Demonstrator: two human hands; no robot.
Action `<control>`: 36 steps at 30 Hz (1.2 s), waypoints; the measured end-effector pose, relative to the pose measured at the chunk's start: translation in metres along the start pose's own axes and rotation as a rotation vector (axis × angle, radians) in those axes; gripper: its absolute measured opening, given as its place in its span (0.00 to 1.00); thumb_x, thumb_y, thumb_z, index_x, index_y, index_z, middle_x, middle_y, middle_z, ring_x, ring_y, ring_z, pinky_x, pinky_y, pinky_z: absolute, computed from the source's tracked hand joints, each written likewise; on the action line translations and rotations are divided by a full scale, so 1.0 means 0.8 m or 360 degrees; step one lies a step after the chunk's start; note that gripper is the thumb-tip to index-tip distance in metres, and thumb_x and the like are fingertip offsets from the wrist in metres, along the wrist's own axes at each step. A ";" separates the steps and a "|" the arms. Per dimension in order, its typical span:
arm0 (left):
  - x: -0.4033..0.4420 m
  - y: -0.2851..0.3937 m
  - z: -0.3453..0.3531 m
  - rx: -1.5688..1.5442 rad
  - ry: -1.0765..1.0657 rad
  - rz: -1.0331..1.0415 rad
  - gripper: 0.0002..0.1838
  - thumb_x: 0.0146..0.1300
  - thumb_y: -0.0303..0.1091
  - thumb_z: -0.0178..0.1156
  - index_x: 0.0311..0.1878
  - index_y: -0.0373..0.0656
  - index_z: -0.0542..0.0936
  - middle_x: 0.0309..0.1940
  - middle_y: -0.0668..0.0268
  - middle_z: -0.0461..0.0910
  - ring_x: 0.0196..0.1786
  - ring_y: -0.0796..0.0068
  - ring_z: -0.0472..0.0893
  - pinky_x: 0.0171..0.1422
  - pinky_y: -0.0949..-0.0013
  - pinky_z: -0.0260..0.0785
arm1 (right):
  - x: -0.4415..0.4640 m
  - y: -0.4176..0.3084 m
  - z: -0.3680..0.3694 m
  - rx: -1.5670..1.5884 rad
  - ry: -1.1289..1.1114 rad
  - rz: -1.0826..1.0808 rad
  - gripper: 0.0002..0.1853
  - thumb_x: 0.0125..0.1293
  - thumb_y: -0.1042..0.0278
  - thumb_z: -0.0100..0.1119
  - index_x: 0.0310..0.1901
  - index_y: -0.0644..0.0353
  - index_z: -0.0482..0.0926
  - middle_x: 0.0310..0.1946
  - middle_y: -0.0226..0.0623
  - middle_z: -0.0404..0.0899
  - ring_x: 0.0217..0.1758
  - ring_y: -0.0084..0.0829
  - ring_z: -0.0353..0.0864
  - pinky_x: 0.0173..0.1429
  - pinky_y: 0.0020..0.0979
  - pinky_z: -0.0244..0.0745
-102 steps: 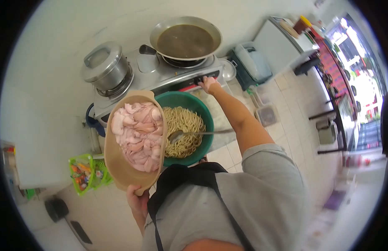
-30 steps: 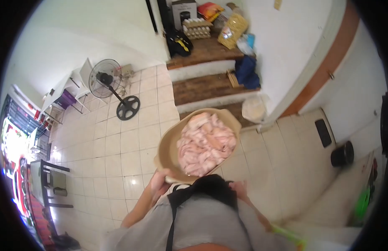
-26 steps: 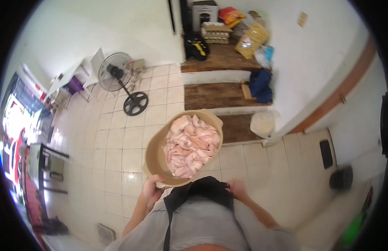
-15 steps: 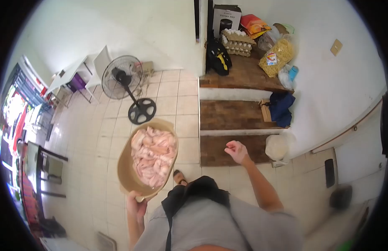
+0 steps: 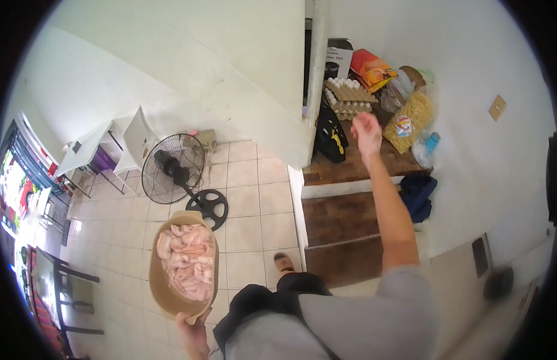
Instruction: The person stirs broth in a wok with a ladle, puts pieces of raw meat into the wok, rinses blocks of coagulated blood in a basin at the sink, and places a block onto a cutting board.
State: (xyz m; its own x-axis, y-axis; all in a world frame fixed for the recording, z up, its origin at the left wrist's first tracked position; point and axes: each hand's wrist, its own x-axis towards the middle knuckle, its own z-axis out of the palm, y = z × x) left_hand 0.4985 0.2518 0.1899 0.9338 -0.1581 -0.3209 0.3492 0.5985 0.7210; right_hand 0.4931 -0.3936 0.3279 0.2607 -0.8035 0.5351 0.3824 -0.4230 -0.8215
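Observation:
My left hand (image 5: 193, 329) grips the near end of a beige oval basin (image 5: 161, 292), low on the left. Raw pale pink meat pieces (image 5: 187, 259) fill much of the basin. Stretched forward, my right hand (image 5: 367, 129) is over the top wooden step (image 5: 335, 172), its fingers curled; whether it touches anything there cannot be made out. Just beyond it are stacked egg trays (image 5: 349, 96) with white eggs. To its right lies a clear bag of yellow pasta (image 5: 409, 123), and to its left a black bag with yellow marks (image 5: 331, 135).
A standing fan (image 5: 175, 171) is on the tiled floor at the left. Behind it are a white chair (image 5: 134, 144) and a white table (image 5: 86, 150). An orange packet (image 5: 373, 69) and a box (image 5: 340, 57) sit behind the eggs. Dark blue cloth (image 5: 416, 198) hangs over the steps.
The view has turned from the stove and noodles to the steps. The basin stays in my left hand, now further left. My right hand has let go of the apron and reached forward toward the eggs.

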 end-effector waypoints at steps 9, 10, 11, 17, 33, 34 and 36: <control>0.134 -0.029 0.115 -0.0227 0.0153 0.0235 0.29 0.49 0.31 0.54 0.60 0.38 0.70 0.54 0.53 0.77 0.53 0.50 0.80 0.54 0.45 0.78 | 0.412 -0.001 0.162 -0.0481 0.0220 -0.0450 0.15 0.60 0.64 0.63 0.47 0.59 0.80 0.35 0.37 0.84 0.35 0.25 0.83 0.40 0.30 0.76; 0.149 -0.036 0.134 -0.0261 0.0167 0.0260 0.29 0.49 0.31 0.54 0.60 0.38 0.70 0.54 0.53 0.77 0.53 0.50 0.80 0.54 0.45 0.78 | 0.448 -0.001 0.177 -0.0790 0.0243 -0.0531 0.16 0.60 0.61 0.63 0.48 0.59 0.80 0.37 0.38 0.85 0.38 0.26 0.84 0.44 0.31 0.76; 0.163 -0.043 0.144 -0.0293 0.0211 0.0287 0.31 0.49 0.31 0.54 0.61 0.38 0.68 0.54 0.54 0.76 0.54 0.50 0.79 0.56 0.42 0.75 | 0.479 0.003 0.192 -0.0998 0.0243 -0.0609 0.16 0.60 0.61 0.63 0.48 0.59 0.80 0.37 0.38 0.85 0.38 0.26 0.84 0.44 0.31 0.76; 0.110 -0.102 0.257 -0.0549 0.0365 0.0458 0.28 0.49 0.28 0.53 0.57 0.30 0.69 0.52 0.51 0.76 0.52 0.48 0.79 0.53 0.41 0.76 | 0.493 0.076 0.178 -0.1191 -0.0159 -0.0685 0.16 0.61 0.62 0.62 0.48 0.59 0.80 0.36 0.37 0.84 0.37 0.26 0.83 0.43 0.31 0.76; -0.071 -0.153 0.367 -0.0692 0.0470 0.0635 0.27 0.54 0.26 0.52 0.60 0.31 0.69 0.56 0.51 0.74 0.57 0.53 0.77 0.60 0.42 0.73 | 0.345 0.046 0.083 -0.0358 -0.0739 -0.0017 0.15 0.62 0.62 0.61 0.48 0.59 0.79 0.35 0.36 0.83 0.34 0.25 0.81 0.40 0.30 0.74; -0.072 -0.152 0.369 -0.0692 0.0476 0.0640 0.27 0.54 0.26 0.52 0.60 0.31 0.69 0.56 0.51 0.74 0.57 0.53 0.77 0.60 0.42 0.73 | 0.338 0.044 0.081 -0.0338 -0.0762 0.0013 0.15 0.62 0.62 0.61 0.48 0.59 0.79 0.35 0.36 0.83 0.34 0.25 0.80 0.40 0.30 0.74; -0.073 -0.149 0.373 -0.0688 0.0498 0.0630 0.27 0.54 0.26 0.52 0.60 0.31 0.69 0.56 0.51 0.74 0.57 0.53 0.77 0.59 0.43 0.74 | 0.327 0.043 0.077 -0.0315 -0.0786 0.0063 0.14 0.63 0.62 0.60 0.48 0.59 0.79 0.34 0.36 0.83 0.34 0.24 0.80 0.40 0.30 0.74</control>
State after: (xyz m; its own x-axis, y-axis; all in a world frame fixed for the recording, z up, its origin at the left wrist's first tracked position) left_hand 0.4255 -0.0448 0.3059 0.8956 0.3351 -0.2926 -0.1392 0.8359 0.5310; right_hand 0.6294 -0.5925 0.4516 0.6760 -0.5481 0.4925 0.2014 -0.5055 -0.8390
